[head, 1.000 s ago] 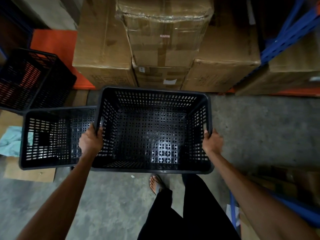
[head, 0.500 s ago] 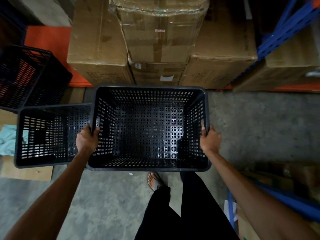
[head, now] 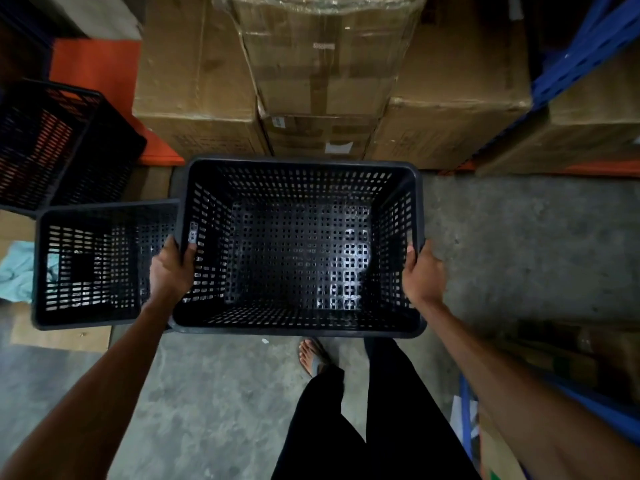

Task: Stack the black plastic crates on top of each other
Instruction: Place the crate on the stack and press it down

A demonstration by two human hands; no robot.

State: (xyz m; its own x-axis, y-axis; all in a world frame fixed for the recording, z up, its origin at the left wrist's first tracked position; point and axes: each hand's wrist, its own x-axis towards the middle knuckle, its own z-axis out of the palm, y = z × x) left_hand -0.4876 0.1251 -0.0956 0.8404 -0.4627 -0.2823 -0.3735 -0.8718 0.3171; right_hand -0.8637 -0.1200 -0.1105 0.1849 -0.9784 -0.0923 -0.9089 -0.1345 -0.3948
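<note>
I hold a black perforated plastic crate (head: 298, 168) in the air in front of me, open side up. My left hand (head: 171, 271) grips its left rim and my right hand (head: 424, 275) grips its right rim. A second black crate (head: 104, 320) stands on the floor just to the left, its right side hidden behind the held crate. A third black crate (head: 86, 140) sits tilted at the far left, against an orange shelf base.
Stacked cardboard boxes (head: 311, 81) rise right behind the held crate. Blue shelving (head: 581, 60) runs at the right. Grey concrete floor (head: 519, 237) lies to the right. My legs and a sandalled foot (head: 313, 355) are below the crate. A pale cloth (head: 17, 271) lies at the far left.
The held crate has shifted slightly left and nearer the floor crate. Both hands keep their grip on the rims.
</note>
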